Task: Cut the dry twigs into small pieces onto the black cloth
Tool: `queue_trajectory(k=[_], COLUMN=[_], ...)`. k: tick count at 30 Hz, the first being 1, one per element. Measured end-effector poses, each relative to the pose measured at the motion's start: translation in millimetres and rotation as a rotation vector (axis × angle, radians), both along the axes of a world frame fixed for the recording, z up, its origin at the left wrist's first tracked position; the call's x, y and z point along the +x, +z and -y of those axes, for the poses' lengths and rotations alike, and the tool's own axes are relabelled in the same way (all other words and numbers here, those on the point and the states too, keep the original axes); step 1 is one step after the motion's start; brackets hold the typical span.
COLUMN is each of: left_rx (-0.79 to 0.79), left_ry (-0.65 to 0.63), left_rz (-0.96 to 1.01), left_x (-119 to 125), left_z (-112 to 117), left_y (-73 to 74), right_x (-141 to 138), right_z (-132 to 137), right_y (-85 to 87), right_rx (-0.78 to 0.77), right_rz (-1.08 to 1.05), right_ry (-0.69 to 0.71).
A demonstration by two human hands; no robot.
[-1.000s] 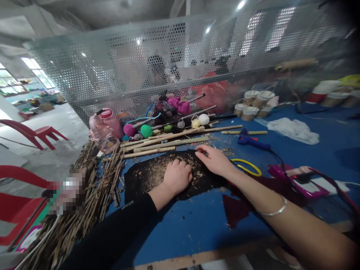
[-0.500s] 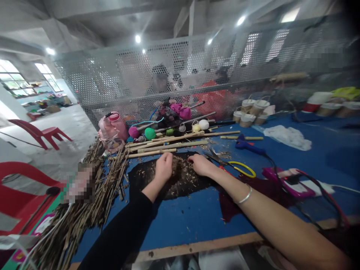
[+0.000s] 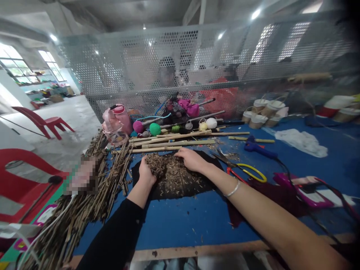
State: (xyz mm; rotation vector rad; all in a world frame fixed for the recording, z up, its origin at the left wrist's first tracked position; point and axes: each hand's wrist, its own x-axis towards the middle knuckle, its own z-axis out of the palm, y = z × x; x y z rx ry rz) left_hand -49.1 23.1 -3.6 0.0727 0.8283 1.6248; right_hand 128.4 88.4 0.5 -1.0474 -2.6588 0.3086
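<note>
My left hand [image 3: 146,173] is closed around a clump of dry brown plant scraps [image 3: 156,164], with the thumb side facing right. Under both hands a black cloth [image 3: 209,183] lies flat on the table, strewn with loose brown shavings [image 3: 180,179]. My right hand [image 3: 193,160] rests at the cloth's far side, its fingers bent down into the scraps; what they grip, if anything, is hidden. Scissors [image 3: 239,165] with yellow and red handles lie just right of the cloth.
Bundled dry twigs [image 3: 92,198] cover the table's left side. Bamboo sticks [image 3: 174,143] and yarn balls [image 3: 155,129] lie behind the cloth, before a perforated metal screen [image 3: 135,75]. At right are a blue glue gun [image 3: 258,149], a magenta device [image 3: 302,191] and paper cups [image 3: 257,120].
My left hand has moved left and turned, and the clump it holds now shows. My right hand has shifted slightly left over the scraps. More loose shavings are visible on the cloth.
</note>
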Motion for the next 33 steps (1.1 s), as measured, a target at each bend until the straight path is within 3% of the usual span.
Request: queue_trajectory(k=[6,11,14,16,18,24,28,33], left_rx=[0.024,0.014,0.017,0.022,0.015,-0.002,-0.013,0.033], left_ry=[-0.003,-0.025,-0.024,-0.022,-0.017,-0.022,-0.025,-0.014], left_rz=[0.073,0.074,0.081,0.080,0.078,0.069,0.071,0.070], left_x=[-4,-4,-4,-3,-3,-3,-3,-2], left_z=[-3,-3,-3,-3,-3,-3,-3,-4], left_y=[-0.6,-1.7,-0.8,0.2,0.8,0.4,0.9,-0.4], right_x=[-33,12,37,41,34,1,-11,-20], right_z=[4,28,27,24,27,53,22,-10], right_y=[-6.7,6.4,10.8,6.5,-1.1,-8.9,-7.6,-6.8], right_rx=[-0.022,-0.107,-0.096,-0.091,-0.119,-0.074,0.014,0.018], right_rz=[0.019,0.024,-0.060,-0.059,-0.006,-0.001,-0.034,0.003], right_ry=[0.209,0.290,0.124,-0.051,-0.135,0.072,-0.139,-0.121])
